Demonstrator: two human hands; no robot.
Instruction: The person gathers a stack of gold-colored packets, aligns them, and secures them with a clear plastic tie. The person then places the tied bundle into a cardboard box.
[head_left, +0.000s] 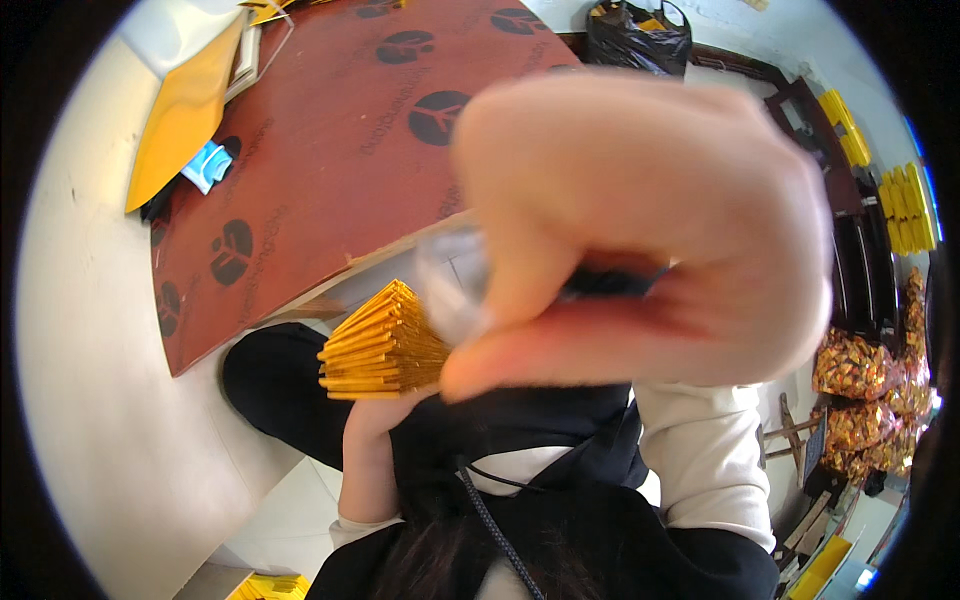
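Note:
A fanned bundle of folded gold paper stands over my lap, its many folded edges spread towards the left. My left hand grips it from below, with the fingers mostly hidden behind the paper. Large and blurred, close to the camera, my right hand is curled with thumb and forefinger drawn towards each other. Their tips overlap the right side of the bundle in the picture; contact is unclear. A pale, see-through blur shows beside that thumb, and I cannot tell what it is.
A red-brown printed board tabletop lies ahead, its near edge close to my knee. On its left are a yellow sheet and a light blue packet. Beyond it sits a black plastic bag. Bags of gold-red pieces stand right.

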